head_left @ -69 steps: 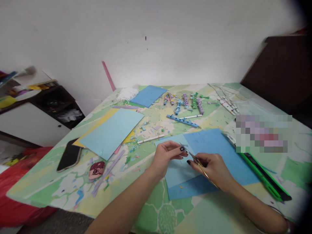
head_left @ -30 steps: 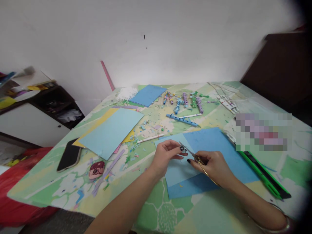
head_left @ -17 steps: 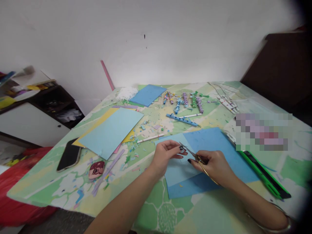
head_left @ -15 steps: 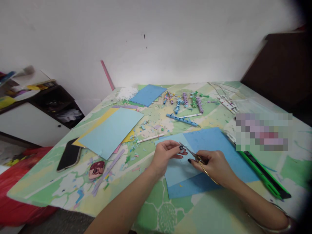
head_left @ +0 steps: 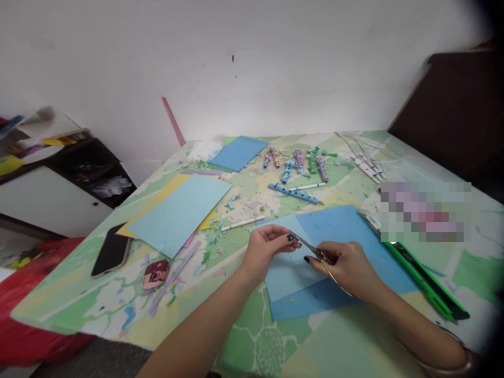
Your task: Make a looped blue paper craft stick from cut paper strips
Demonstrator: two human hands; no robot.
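My left hand (head_left: 270, 247) is closed in a pinch above a light blue sheet of paper (head_left: 283, 281). What its fingertips hold is too small to make out. My right hand (head_left: 348, 265) grips a pair of scissors (head_left: 323, 256) with gold-coloured handles. Their blades point left and meet the left fingertips. Under both hands, the light blue sheet lies on a larger blue sheet (head_left: 334, 226). A green utility knife (head_left: 427, 283) rests to the right of the right hand.
Light blue and yellow sheets (head_left: 181, 210) lie at left, near a phone (head_left: 112, 249) and a dark red case (head_left: 156, 274). Paper scraps (head_left: 232, 202) litter the middle. Decorated paper rolls (head_left: 299, 160) and a dotted blue roll (head_left: 293, 193) lie farther back. White pens (head_left: 366, 168) are at back right.
The scissor blades, apart half a second ago, now look closed together at the left fingertips. The left hand has shifted slightly left; the right hand has barely moved.
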